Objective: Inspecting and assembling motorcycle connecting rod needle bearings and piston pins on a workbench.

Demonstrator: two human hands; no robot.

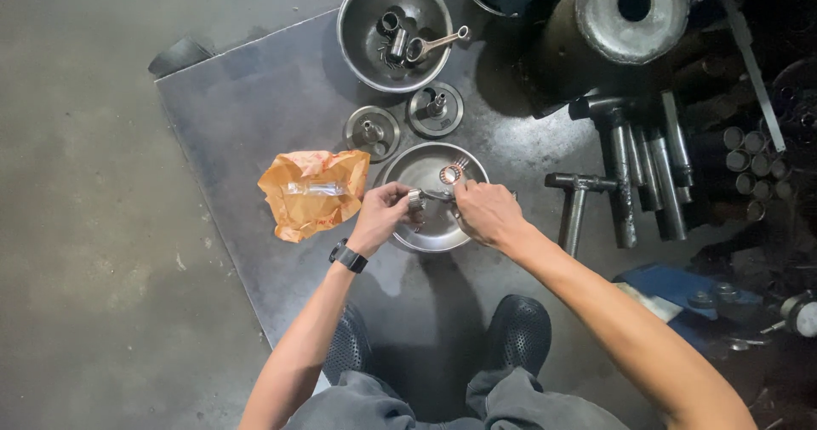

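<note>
Over the steel bowl (430, 236) on the dark metal sheet (255, 98), both hands meet. Her or his left hand (383, 211) pinches a small ribbed metal ring (415, 198); the right hand (485, 211) is closed on a connecting rod (446, 183) whose copper-rimmed eye points up. An orange plastic bag (313, 193) lies just left, a larger bowl (394, 30) of parts beyond.

Bare forearms, black wristwatch (348, 256), grey trousers (442, 406), black perforated shoes (518, 332).
</note>
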